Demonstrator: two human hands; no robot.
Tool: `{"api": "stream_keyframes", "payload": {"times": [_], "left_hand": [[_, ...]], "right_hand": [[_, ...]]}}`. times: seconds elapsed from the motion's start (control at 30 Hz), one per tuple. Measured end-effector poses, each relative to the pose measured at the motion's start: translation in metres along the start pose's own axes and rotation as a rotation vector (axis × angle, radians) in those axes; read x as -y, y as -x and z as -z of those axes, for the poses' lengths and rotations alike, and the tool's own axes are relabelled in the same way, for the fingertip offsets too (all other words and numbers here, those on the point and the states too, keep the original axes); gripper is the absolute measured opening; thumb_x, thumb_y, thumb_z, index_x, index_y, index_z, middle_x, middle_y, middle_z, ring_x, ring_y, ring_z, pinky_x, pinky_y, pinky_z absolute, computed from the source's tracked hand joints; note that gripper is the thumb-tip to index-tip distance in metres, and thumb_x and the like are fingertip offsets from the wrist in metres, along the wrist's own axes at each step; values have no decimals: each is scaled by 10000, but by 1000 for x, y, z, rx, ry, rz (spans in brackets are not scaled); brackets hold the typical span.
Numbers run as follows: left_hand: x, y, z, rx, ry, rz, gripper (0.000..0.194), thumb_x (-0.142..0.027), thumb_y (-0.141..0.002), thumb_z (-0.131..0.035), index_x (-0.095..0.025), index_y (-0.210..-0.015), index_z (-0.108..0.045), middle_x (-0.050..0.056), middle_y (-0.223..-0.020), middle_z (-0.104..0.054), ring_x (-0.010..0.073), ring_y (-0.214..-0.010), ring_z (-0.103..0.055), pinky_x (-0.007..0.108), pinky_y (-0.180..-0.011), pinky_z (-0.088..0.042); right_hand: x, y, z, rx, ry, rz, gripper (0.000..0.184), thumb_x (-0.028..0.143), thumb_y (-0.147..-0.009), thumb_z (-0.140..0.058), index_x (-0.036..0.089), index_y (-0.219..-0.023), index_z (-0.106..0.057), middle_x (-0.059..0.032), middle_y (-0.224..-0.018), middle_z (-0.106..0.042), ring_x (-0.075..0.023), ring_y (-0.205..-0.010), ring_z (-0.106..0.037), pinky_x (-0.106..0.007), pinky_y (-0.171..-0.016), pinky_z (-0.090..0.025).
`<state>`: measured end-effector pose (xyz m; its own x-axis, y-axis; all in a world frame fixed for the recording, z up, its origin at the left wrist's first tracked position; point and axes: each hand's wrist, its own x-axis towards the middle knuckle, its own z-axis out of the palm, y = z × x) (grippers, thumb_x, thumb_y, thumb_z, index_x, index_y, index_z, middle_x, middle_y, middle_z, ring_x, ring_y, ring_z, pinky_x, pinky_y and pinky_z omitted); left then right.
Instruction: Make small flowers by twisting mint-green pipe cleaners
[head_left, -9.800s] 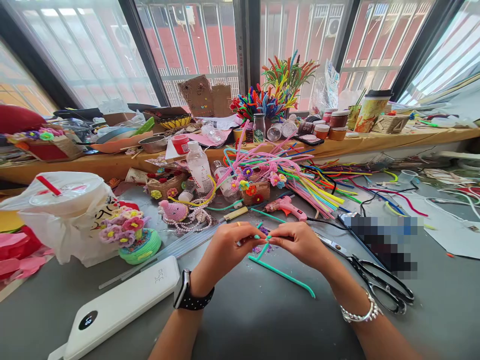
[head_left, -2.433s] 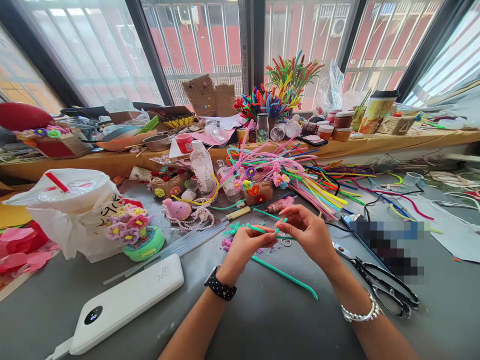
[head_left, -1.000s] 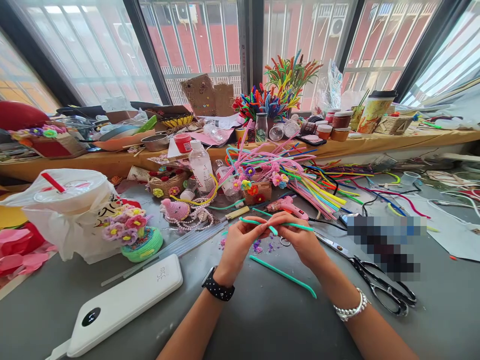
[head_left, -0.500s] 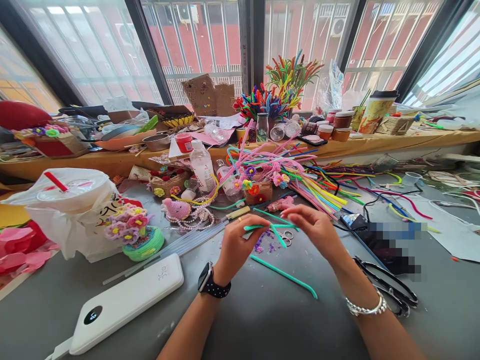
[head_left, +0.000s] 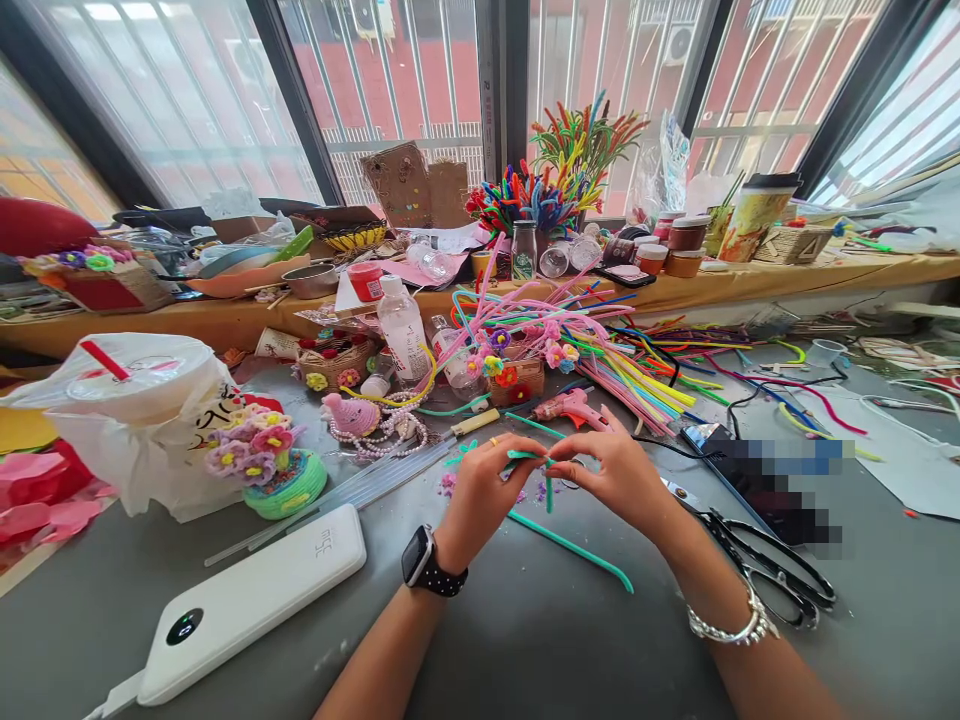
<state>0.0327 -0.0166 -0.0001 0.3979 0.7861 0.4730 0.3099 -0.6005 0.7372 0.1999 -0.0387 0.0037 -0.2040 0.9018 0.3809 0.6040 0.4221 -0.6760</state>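
Between my hands is a bent teal pipe cleaner [head_left: 550,493], one end hanging down. My left hand [head_left: 486,492] pinches it between thumb and fingers. From the other side my right hand [head_left: 616,472] closes its fingertips on the same piece, touching near my left fingertips. On the table below lies another teal pipe cleaner [head_left: 574,550], its right end curved. Small purple bits are scattered behind my hands. A pink glue gun [head_left: 571,406] lies just beyond my right hand.
A white power bank [head_left: 255,605] and a potted crochet flower [head_left: 281,470] are at the left. Black-handled scissors [head_left: 776,565] and a phone [head_left: 757,490] lie at the right. Behind are a pile of coloured pipe cleaners [head_left: 637,370] and a plastic bottle [head_left: 405,330].
My right hand has moved left and down, its fingers now closed on the pipe cleaner at my left fingertips. The hanging end now points straight down.
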Motion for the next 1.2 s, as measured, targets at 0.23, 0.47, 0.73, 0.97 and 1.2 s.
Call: {"api": "stream_keyframes", "payload": {"times": [0.23, 0.47, 0.73, 0.97, 1.2], "left_hand": [[6, 3, -11, -2, 143, 167, 156, -259, -705, -577, -200, -822, -661, 34, -719, -650, 161, -640, -583, 233, -609, -438], [7, 3, -10, -19, 290, 300, 161, -287, -674, -604, -166, -773, -641, 21, -657, -635, 145, -594, -578, 216, -544, -444], [3, -3, -7, -3, 575, 526, 211, -255, -590, -681, -130, -658, -525, 5, -578, -618, 123, -549, -580, 221, -533, -456], [5, -8, 1, -25, 726, 612, 329, -282, -589, -694, -124, -829, -534, 55, -809, -652, 154, -734, -618, 270, -682, -483], [0, -6, 0, 90, 796, 668, 326, -266, -586, -702, -128, -849, -568, 33, -724, -657, 157, -692, -632, 256, -659, -483]], "right_hand": [[2, 1, -5, 71, -92, -30, 129, 299, -745, -559, 222, -813, -635, -23, -770, -664, -178, -693, -588, -302, -653, -434], [3, 1, -11, 21, -39, -6, 109, 273, -744, -569, 196, -781, -636, -24, -730, -632, -153, -671, -563, -252, -609, -420], [2, 1, -11, -28, -17, -17, 115, 247, -735, -585, 197, -762, -685, -8, -655, -575, -122, -617, -530, -224, -583, -400], [-1, -1, -4, -167, -168, -211, 211, 338, -727, -568, 149, -697, -657, -21, -635, -607, -135, -598, -524, -228, -555, -394], [-2, 0, -4, -155, -261, -268, 265, 379, -740, -529, 134, -719, -627, -17, -621, -585, -124, -564, -481, -219, -507, -367]]}}
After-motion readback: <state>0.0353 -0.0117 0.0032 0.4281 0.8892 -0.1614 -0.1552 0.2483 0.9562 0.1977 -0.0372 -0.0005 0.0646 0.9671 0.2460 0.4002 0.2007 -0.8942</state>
